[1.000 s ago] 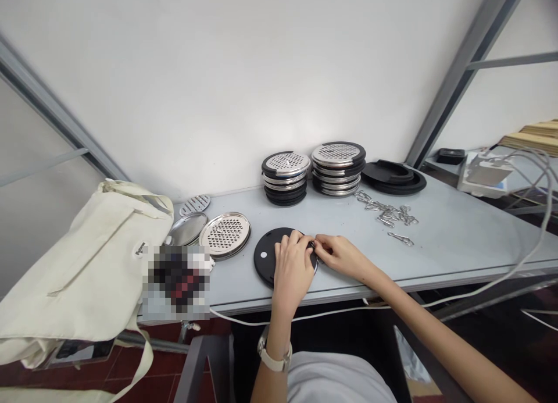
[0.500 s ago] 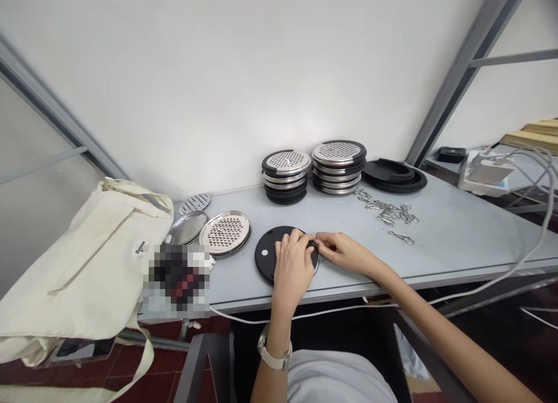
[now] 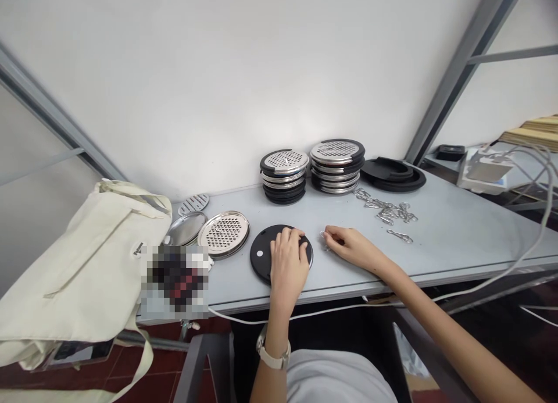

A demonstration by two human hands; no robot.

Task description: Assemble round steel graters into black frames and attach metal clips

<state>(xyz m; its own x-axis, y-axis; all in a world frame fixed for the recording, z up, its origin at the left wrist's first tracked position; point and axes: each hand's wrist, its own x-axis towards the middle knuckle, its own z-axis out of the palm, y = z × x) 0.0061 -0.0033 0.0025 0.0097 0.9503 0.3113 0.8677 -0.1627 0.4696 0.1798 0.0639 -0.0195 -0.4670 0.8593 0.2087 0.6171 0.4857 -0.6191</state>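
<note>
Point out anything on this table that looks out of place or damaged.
One metal clip lies apart from the heap of clips on the right of the table, so it looks stray. I see no spill or damage.

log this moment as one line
left hand: on flat black round disc | right hand: pinching small silver wire piece, clear of disc

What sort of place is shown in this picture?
Probably a small workshop: stacked round graters, scattered metal clips, and a black disc under the left hand on a grey table.
</note>
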